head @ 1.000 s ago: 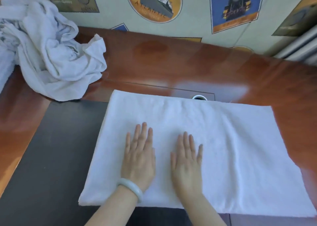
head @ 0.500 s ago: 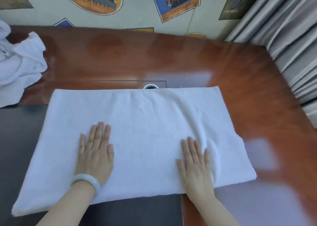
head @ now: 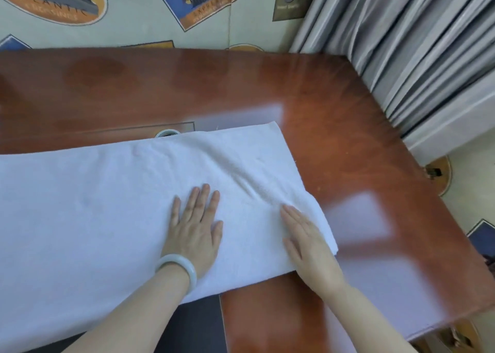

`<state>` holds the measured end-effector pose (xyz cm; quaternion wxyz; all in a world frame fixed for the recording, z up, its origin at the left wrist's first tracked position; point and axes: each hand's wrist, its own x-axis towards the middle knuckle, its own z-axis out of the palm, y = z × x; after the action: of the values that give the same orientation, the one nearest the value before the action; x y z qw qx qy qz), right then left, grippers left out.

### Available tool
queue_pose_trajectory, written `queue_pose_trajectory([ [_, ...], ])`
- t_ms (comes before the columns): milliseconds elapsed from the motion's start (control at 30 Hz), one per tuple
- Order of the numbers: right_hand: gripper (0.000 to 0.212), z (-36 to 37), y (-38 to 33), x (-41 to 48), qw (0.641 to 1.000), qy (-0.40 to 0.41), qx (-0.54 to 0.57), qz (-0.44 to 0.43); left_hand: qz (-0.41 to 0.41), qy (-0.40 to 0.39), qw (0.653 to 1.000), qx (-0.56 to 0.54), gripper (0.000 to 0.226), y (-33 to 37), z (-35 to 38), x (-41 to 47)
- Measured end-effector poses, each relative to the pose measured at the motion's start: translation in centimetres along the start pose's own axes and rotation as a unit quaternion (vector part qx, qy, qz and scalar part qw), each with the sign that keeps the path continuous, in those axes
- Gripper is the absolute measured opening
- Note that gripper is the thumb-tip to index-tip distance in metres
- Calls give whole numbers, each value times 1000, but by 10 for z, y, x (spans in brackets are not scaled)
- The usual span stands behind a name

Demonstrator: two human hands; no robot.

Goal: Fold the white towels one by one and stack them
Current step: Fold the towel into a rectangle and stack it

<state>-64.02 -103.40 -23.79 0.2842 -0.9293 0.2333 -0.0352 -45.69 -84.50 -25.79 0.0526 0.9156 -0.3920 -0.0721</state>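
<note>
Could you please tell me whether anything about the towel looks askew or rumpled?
Only a small thing: the white towel has diagonal creases bunched just ahead of the right hand, near its right end. The left hand lies flat on smooth cloth.

The towel [head: 107, 218] ran off the left edge. Its far edge half hid a grommet [head: 168, 133]; beneath it, a mat [head: 198, 323] lay mostly covered.

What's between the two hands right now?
Only towel: in the head view, a bare strip of it separates the left hand from the right hand, with creases toward the right one.
</note>
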Motion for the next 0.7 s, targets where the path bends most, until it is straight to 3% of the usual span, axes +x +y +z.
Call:
queue_pose_trajectory([
  [100, 43, -22, 20, -11, 969, 142, 61, 192, -2, -3, 1000, 8, 64, 1, 1, 1],
  [167, 15, -36, 33, -16, 937, 126, 97, 310, -4, 0, 1000, 17, 64, 0, 2, 0],
  [233, 11, -46, 39, -19, 905, 55, 174, 384, -6, 1, 1000, 20, 64, 1, 2, 0],
  [300, 15, -53, 43, -19, 882, 5, 242, 404, -6, 6, 1000, 19, 64, 3, 1, -1],
  [400, 17, -61, 45, -13, 861, -11, 303, 408, -8, 14, 1000, 23, 63, 3, 2, -1],
  [500, 17, -66, 51, -9, 891, -8, 226, 393, -5, 15, 1000, 25, 63, 2, 2, -1],
  [633, 16, -72, 49, -6, 927, -68, 61, 365, -6, 20, 999, 26, 62, 3, 2, -1],
  [700, 7, -68, 35, 4, 950, 11, -42, 308, -7, 19, 1000, 20, 62, 4, 1, -1],
])
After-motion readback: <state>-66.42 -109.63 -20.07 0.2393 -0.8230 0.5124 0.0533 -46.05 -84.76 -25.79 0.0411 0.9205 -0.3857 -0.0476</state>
